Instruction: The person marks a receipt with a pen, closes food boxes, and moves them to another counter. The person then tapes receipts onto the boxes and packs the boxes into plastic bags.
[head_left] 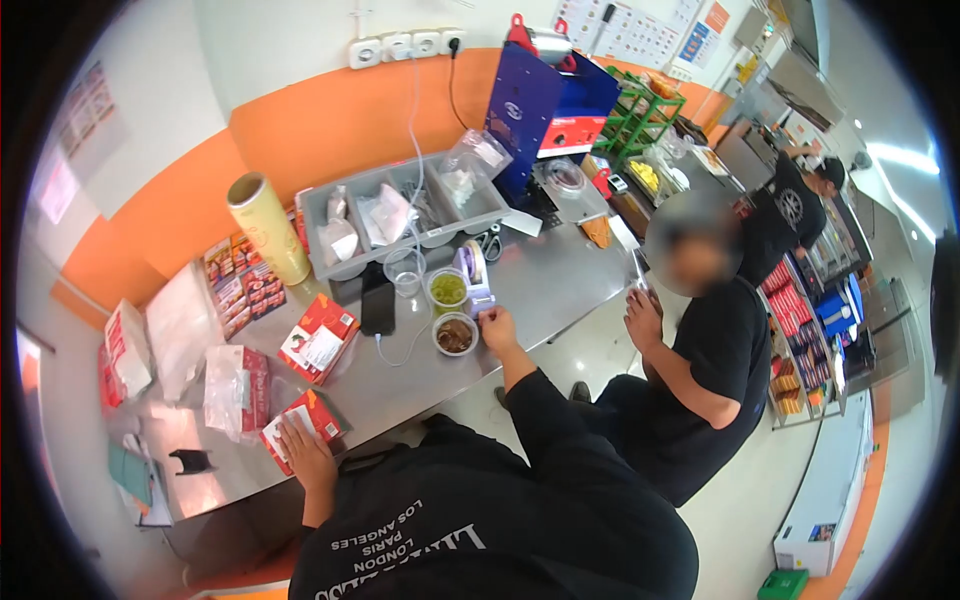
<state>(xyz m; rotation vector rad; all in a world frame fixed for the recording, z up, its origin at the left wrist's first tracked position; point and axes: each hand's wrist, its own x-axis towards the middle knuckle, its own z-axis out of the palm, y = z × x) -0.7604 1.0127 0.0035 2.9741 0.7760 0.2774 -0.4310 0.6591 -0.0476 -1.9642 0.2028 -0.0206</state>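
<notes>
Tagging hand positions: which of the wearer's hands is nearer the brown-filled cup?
Right. The right hand is just to the right of the brown-filled cup; the left hand is farther off to its left, on a red box.

A red box (319, 411) with white on its top is lying at an angle near the front edge of the steel counter (385, 392), partly hidden from view. A lilac tape dispenser (479, 287), carrying a round roll, is resting farther along the counter, while a clear round cup of dark brown contents (455, 336) is standing upright near its front end.
</notes>
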